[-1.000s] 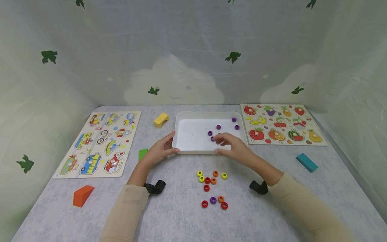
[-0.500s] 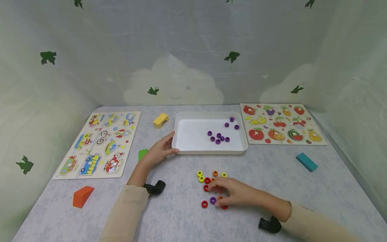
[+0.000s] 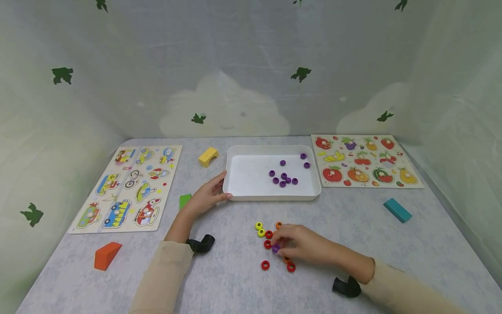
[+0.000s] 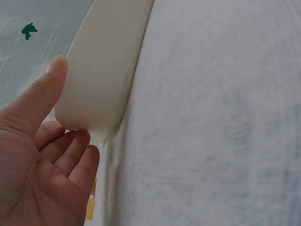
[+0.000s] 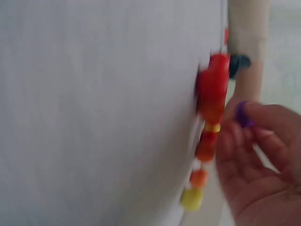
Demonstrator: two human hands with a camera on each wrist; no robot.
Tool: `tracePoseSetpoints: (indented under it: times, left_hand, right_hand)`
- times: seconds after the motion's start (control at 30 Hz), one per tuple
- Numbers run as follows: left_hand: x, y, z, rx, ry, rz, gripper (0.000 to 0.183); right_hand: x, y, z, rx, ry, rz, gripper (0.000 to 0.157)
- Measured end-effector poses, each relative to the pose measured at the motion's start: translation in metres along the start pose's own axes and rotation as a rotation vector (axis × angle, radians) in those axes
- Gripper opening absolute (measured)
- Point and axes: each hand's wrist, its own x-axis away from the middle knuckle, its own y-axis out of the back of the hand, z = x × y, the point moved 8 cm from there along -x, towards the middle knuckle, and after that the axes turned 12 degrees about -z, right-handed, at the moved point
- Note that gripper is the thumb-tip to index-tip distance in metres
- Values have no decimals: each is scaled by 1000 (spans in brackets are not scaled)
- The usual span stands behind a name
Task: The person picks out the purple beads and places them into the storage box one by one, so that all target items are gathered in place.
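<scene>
In the head view my right hand pinches a purple bead just above the loose beads on the table. That same purple bead shows between thumb and finger in the blurred right wrist view. My left hand holds the near left corner of the white tray, thumb at the front side and fingers round the left side. Several purple beads lie in the tray's right half. Around my right hand lie red beads, yellow beads and orange beads, some partly hidden by it.
A vehicle puzzle board lies left, a fruit puzzle board right of the tray. Blocks lie about: a yellow arch, a green block, an orange wedge and a teal block. A curtain stands behind the table.
My right hand has come from the tray toward me to the loose beads and picked up a purple one. My left hand has stayed at the tray's corner.
</scene>
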Motion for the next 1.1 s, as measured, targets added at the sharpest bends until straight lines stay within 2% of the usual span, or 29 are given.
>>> tracePoseSetpoints:
  times: [0.2,0.33,0.43,0.53,0.67,0.8,0.97,1.1]
  left_hand:
    - [-6,1,16,-30,-5,-5,80]
    - [-6,2,17,-33,-10,-8,81]
    - [-6,2,17,-22,-10,-11,81]
    - [-6,2,16,4,-11,-9,81]
    - [-5,1,17,23,1,-9,81]
    - [-5,2,18,14,11,-14,82]
    - [-2,3,11,9,25,-13,81]
    - [2,2,0,7,30,3,79]
  right_hand:
    - [-26,44,-9,-93,0,-224,19]
    - [-48,72,-22,-69,-11,-361,20]
    - [-68,88,-41,-31,-54,-453,22]
    - [-85,99,-66,-8,-142,-504,21]
    - [-102,105,-93,38,-268,-509,20]
    - [-114,101,-106,113,-337,-448,20]
    - [-121,94,-112,199,-389,-370,19]
    - [-117,95,-108,205,-394,-372,24]
